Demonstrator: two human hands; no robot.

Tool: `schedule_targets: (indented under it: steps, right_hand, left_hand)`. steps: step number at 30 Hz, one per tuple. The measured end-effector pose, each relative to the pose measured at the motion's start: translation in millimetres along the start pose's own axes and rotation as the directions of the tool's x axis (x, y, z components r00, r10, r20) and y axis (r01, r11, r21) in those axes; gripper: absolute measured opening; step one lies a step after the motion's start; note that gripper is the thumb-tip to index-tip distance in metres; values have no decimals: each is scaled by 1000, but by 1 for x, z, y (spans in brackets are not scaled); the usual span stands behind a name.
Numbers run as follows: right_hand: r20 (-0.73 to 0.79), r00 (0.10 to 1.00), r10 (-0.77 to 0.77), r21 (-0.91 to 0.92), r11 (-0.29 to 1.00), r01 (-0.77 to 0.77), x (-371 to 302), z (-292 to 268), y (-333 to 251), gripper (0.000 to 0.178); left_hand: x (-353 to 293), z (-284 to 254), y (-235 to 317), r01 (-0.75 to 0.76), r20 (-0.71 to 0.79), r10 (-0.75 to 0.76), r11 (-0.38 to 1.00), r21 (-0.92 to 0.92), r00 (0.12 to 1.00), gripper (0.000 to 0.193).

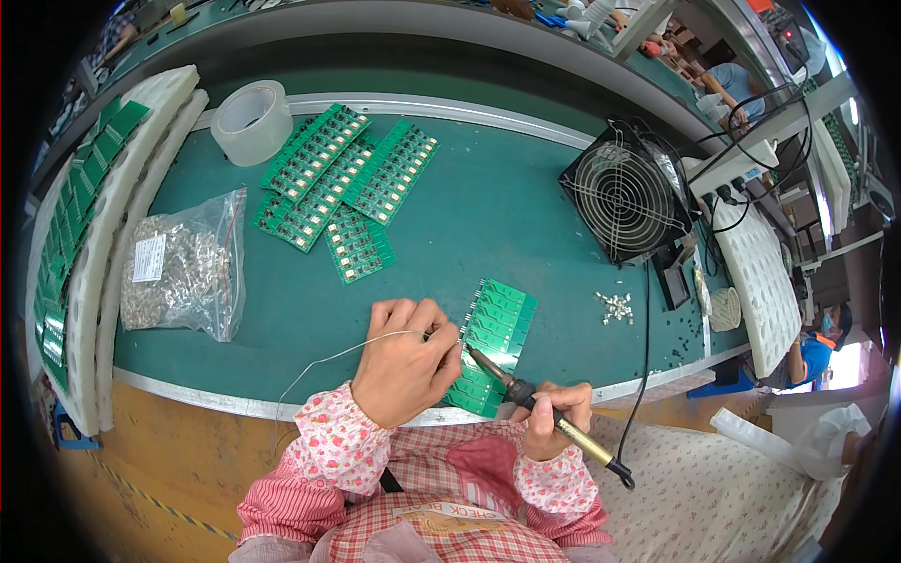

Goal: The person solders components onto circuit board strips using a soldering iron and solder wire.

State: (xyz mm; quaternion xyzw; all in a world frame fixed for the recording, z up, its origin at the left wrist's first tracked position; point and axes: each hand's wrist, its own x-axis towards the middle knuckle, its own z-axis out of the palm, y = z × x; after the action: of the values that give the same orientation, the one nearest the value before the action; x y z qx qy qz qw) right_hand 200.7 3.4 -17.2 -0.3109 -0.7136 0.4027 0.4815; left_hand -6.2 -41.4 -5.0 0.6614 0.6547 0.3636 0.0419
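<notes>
A green circuit board panel (497, 324) lies near the table's front edge, bare side up, with pins along its left edge. My right hand (552, 413) grips a soldering iron (572, 434) by its handle, and the tip meets the panel's left edge. Solder wire (330, 357) runs across the back of my left hand (402, 361), which is closed with the wire pinched at the fingertips beside the iron tip. The exact contact point is too small to make out.
Several populated circuit boards (319, 155) lie beyond my hands, near a tape roll (251, 124). A bag of small parts (178, 267) and foam trays of boards (89, 253) stand left. At right are a fan (621, 192), loose small components (615, 308) and a black cable (646, 347).
</notes>
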Motion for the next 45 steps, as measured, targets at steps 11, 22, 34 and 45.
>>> schedule_targets:
  steps: [11, 22, 34, 45]
  right_hand:
    - [-37, 998, -54, 25, 998, 55, -2, 4, 6, 17]
    - [-224, 973, 62, 158, 987, -26, -2, 5, 6, 25]
    - [-109, 990, 92, 136, 988, -77, -3, 5, 0, 22]
    - [-62, 996, -58, 131, 989, 65, -3, 0, 9, 16]
  left_hand:
    - [1, 0, 0, -8, -22, 8, 1000, 4, 1000, 9]
    - [-1, -3, -1, 28, -10, -29, 997, -68, 1000, 11]
    - [-1, -1, 0, -17, 11, 17, 1000, 5, 1000, 9]
    - [-1, -1, 0, -1, 22, 1, 1000, -1, 1000, 10]
